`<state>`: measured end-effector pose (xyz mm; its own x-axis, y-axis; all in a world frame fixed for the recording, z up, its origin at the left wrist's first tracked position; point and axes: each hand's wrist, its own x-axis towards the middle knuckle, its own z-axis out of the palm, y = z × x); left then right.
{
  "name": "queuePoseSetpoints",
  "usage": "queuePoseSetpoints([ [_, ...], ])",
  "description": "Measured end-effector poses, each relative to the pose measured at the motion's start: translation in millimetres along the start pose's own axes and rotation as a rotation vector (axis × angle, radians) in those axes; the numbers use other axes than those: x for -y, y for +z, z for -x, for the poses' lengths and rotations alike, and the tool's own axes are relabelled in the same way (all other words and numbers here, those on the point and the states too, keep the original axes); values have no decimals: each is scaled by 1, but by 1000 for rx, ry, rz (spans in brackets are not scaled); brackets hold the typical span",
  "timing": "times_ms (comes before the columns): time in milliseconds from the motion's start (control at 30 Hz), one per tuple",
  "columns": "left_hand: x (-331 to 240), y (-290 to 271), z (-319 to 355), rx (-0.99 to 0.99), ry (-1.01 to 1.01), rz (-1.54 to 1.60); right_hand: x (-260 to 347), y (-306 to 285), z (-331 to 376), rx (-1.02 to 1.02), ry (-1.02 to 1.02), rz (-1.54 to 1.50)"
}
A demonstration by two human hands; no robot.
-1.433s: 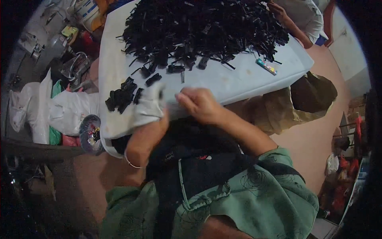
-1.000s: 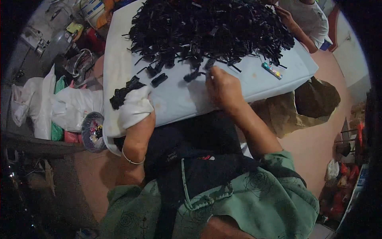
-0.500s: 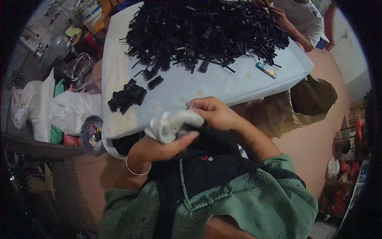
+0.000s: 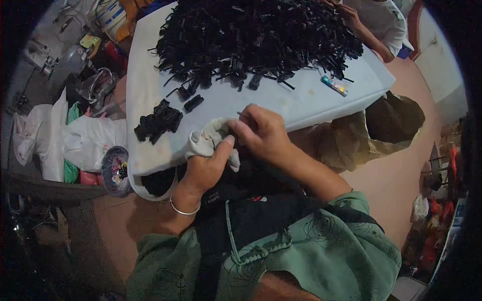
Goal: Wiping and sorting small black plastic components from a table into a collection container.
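Cloth [image 4: 208,140] | clamped in left hand [image 4: 203,170] fingers | right hand [image 4: 261,133] fingers pinched, contents unclear

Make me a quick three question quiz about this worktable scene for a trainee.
1. True or false: the left hand grips a pale cloth.
2. Which lies nearer the cloth: A) the small heap of black parts, or B) the small colourful tube?
3. What wraps the left wrist?

Key: 1 true. 2 A. 3 a thin metal bangle.
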<state>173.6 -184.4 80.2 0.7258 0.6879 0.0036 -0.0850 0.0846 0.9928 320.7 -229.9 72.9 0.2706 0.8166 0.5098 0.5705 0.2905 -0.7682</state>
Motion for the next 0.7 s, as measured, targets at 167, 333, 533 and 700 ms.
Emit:
queuePoseSetpoints([
  [167,8,0,-1,-162,76,-211,-3,-7,0,271,170,-284],
  [333,10,5,-4,-274,421,-749,-9,3,13,393,272,-299],
  [533,23,-1,-5,-292,504,-877,-12,19,17,375,461,-431],
  [700,28,1,-4,-346,392,-705,-13,28,25,264,347,-544],
])
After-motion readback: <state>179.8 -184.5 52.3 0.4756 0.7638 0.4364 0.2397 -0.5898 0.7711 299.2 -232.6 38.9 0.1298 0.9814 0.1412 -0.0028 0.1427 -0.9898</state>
